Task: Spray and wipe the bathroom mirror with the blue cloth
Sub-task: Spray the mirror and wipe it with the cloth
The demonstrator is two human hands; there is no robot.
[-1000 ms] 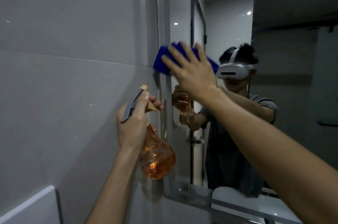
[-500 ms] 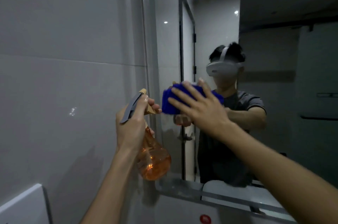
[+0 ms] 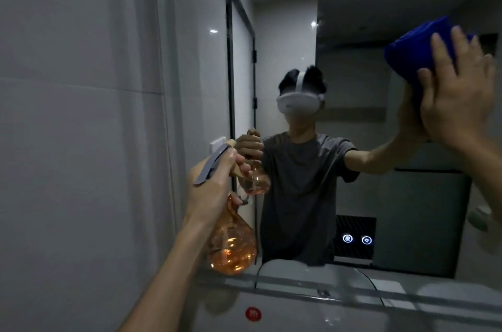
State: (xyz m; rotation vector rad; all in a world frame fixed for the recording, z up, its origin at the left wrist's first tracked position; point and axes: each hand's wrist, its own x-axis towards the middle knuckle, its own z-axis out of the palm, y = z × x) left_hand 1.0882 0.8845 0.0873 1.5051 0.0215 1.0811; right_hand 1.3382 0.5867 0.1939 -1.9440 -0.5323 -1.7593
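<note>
The bathroom mirror [image 3: 353, 46] fills the wall ahead and reflects a person in a headset. My right hand [image 3: 459, 92] presses the folded blue cloth [image 3: 413, 52] flat against the glass at the upper right, fingers straight and spread over it. My left hand [image 3: 214, 185] grips the neck of an orange, round-bellied spray bottle [image 3: 233, 244], holding it upright near the mirror's left edge with a finger on the grey trigger.
A grey tiled wall [image 3: 81, 141] runs along the left. Below the mirror sits a white fixture [image 3: 298, 312] with a red round sticker [image 3: 253, 314]. Two small lit touch icons [image 3: 357, 239] glow in the mirror's lower part.
My right hand has swept the blue cloth from the mirror's left side, down and then far across to the upper right. The left hand has kept the spray bottle in about the same place.
</note>
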